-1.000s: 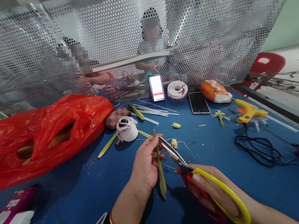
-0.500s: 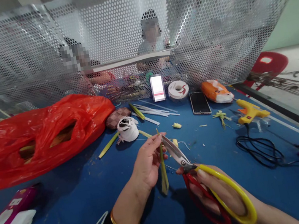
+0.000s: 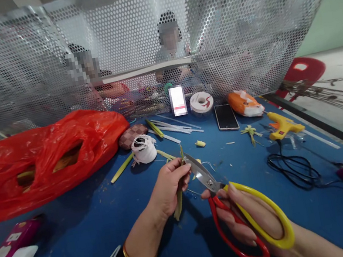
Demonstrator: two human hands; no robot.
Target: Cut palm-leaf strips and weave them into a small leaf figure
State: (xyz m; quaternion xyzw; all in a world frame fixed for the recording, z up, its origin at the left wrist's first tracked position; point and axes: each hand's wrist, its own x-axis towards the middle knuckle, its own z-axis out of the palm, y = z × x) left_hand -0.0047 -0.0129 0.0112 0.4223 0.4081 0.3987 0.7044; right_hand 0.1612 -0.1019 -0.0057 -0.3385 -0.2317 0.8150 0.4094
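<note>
The left hand [image 3: 171,184] pinches a thin, folded green leaf strip [image 3: 178,204] between thumb and fingers; the strip's tip stands above the fingertips and its broader end hangs below the palm. The right hand [image 3: 247,210] holds scissors [image 3: 205,178] by their red and yellow handles, the blades nearly together and their points right beside the strip's tip; whether they touch it cannot be told.

Beyond the hands on the blue table [image 3: 77,233], a round white bundle [image 3: 145,151] has loose strands across its dark, hollow top. Left of it, a checkered brown pouch [image 3: 133,136] bulges, its contents hidden. Farther left, a large red plastic bag [image 3: 102,129] sprawls; through gaps in it, yellowish-brown pieces [image 3: 70,156] show inside, too shaded to identify.

On the far side, a white reel [image 3: 202,102] lies left of a dark-screened phone [image 3: 226,117]. Just right of the phone, an orange-and-white packet [image 3: 247,105] has something white on top. Nearer, at right, is a yellow glue gun [image 3: 285,124].
</note>
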